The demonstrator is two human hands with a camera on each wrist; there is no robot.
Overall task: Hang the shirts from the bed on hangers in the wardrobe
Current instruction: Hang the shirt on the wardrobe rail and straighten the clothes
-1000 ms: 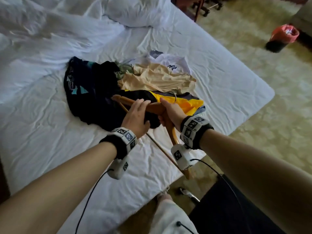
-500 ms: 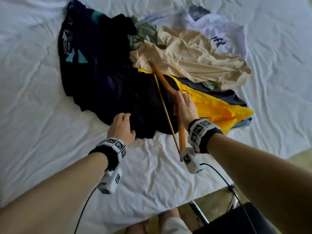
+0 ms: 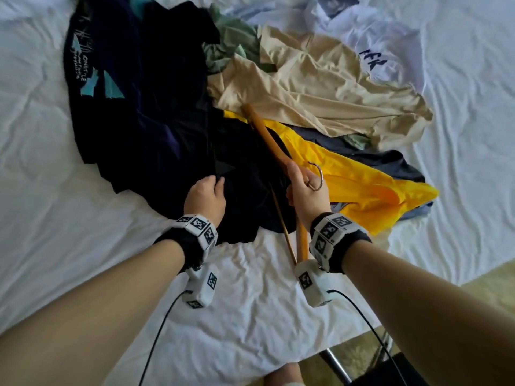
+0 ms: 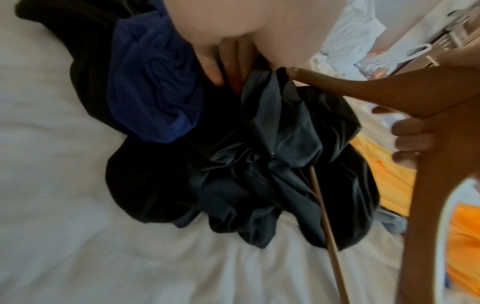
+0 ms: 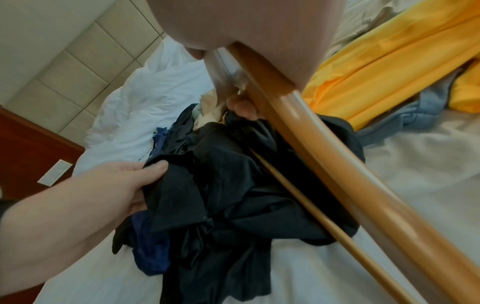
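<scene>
A pile of shirts lies on the white bed (image 3: 69, 246): a black shirt (image 3: 172, 151) in front, a navy one with teal print (image 3: 92, 73), and beige (image 3: 306, 87), yellow (image 3: 362, 185), white (image 3: 384, 37) and green (image 3: 231, 43) ones. My right hand (image 3: 305, 188) grips a wooden hanger (image 3: 267, 135) at its neck, just above the pile, the metal hook (image 3: 319, 178) beside my fingers. My left hand (image 3: 206, 196) holds the black shirt's near edge (image 5: 233, 195), thumb on top (image 5: 155, 166). The hanger (image 5: 324, 154) crosses over the black cloth (image 4: 259, 164).
The bed's near corner ends at the lower right, with carpet (image 3: 479, 288) and a metal chair leg (image 3: 334, 366) beyond it. A padded headboard (image 5: 64, 41), a rumpled duvet (image 5: 145, 96) and dark wooden furniture (image 5: 26, 148) stand at the far side.
My left hand has let go of the hanger and moved down-left onto the black shirt's edge. My right hand has turned the hanger lengthwise over the pile. The view has closed in on the shirts.
</scene>
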